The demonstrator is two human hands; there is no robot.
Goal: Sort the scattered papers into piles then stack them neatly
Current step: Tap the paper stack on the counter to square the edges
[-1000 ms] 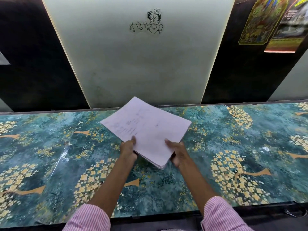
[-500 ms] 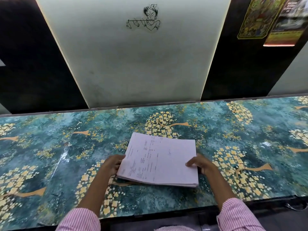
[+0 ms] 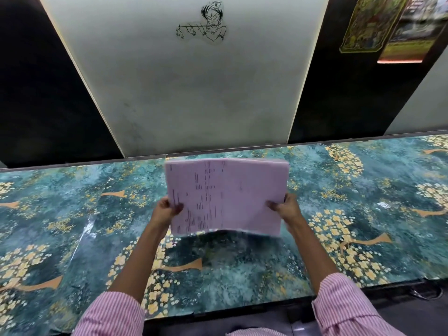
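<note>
A thick stack of white printed papers [image 3: 232,190] stands nearly upright above the table, its printed face toward me and its lower edge just over the surface, blurred. My left hand [image 3: 166,209] grips the stack's left edge with the thumb on the front. My right hand [image 3: 284,207] grips the right edge the same way. The fingers behind the sheets are hidden.
The table [image 3: 72,226] is covered with a glossy teal cloth patterned with yellow trees. A white wall panel [image 3: 181,93] between dark panels rises right behind it. Posters [image 3: 388,25] hang at the upper right. The table's front edge lies close to my body.
The stack lay nearly flat between my hands half a second ago; now it is tipped up on its long edge and raised farther from me. Both hands shifted with it.
</note>
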